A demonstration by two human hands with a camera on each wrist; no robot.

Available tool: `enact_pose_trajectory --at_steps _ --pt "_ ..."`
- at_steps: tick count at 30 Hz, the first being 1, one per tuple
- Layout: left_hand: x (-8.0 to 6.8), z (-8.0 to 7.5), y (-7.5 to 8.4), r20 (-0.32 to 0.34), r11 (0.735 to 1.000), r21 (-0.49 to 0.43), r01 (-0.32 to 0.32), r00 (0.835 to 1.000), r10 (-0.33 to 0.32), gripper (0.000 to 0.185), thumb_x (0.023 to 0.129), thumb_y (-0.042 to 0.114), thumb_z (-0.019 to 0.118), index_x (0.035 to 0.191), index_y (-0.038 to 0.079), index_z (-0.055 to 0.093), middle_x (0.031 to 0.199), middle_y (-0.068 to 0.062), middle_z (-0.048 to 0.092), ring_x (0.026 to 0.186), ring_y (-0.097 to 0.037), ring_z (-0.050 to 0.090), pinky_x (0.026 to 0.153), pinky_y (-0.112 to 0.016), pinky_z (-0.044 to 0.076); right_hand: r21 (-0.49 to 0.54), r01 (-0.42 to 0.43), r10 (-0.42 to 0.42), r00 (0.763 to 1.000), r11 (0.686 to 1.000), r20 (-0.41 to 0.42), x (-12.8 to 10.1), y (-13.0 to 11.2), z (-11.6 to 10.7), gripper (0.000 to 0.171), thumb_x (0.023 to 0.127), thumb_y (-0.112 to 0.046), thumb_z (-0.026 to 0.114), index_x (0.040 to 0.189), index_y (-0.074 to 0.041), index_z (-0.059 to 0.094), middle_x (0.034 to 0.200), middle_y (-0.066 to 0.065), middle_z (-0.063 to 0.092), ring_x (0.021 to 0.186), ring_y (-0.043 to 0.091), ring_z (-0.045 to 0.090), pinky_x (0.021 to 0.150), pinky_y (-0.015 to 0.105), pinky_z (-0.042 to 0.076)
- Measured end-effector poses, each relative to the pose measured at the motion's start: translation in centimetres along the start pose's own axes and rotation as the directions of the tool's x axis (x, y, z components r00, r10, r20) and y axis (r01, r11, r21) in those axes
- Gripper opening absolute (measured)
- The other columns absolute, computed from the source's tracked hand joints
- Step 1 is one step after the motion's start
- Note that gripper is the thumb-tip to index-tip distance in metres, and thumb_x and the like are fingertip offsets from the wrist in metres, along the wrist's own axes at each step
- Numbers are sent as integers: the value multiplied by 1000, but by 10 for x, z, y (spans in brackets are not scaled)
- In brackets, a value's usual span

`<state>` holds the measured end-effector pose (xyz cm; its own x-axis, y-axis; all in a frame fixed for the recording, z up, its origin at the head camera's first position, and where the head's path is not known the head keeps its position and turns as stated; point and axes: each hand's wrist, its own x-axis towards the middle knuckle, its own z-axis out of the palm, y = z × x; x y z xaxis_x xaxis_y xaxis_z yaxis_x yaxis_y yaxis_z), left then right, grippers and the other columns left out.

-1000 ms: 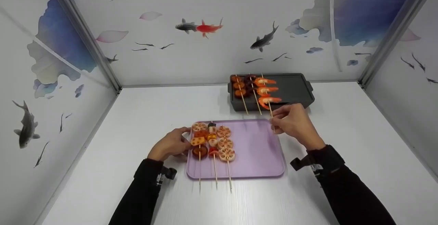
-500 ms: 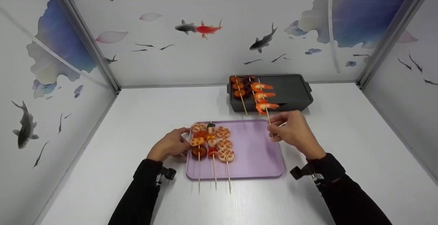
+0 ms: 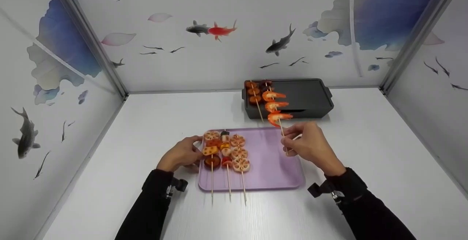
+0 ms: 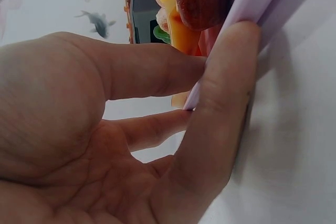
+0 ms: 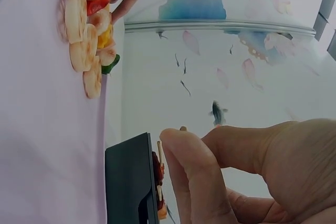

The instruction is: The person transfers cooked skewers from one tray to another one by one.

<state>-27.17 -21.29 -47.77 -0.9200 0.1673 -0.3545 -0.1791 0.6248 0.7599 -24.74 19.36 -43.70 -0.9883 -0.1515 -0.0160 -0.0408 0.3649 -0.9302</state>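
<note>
My right hand [image 3: 310, 142] pinches the bare stick end of a skewer of shrimp [image 3: 276, 107], its shrimp tilted away from me. That skewer overlaps the front of the black grill pan [image 3: 301, 95] and the back edge of the purple tray [image 3: 272, 167]. At the tray's left side my left hand [image 3: 181, 154] grips the rim, with fingers [image 4: 228, 61] on both sides of it. On the tray lie a lotus root skewer [image 3: 240, 153], a mixed skewer [image 3: 226, 148] and another mixed skewer [image 3: 212, 151] beside the left hand.
A skewer of round brown slices [image 3: 255, 91] and a dark red skewer [image 3: 266, 84] lie on the pan's left part. White panels [image 3: 164, 68] with painted fish enclose the white table [image 3: 168, 112] at back and sides. Stick ends overhang the tray's front edge.
The right hand has drawn the shrimp skewer off the pan, toward me and to the left, over the tray's back edge. The left hand has stayed at the tray.
</note>
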Motion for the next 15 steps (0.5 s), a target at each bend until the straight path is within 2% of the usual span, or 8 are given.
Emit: enact_pose_trajectory --at_steps 15 --pt "0 0 0 -4 1000 11 -6 1000 6 77 109 15 75 179 8 45 115 -16 74 87 -23 79 69 -33 69 3 19 -19 999 1000 29 -6 -2 16 22 98 2 77 118 12 79 95 18 82 71 13 80 67 28 71"
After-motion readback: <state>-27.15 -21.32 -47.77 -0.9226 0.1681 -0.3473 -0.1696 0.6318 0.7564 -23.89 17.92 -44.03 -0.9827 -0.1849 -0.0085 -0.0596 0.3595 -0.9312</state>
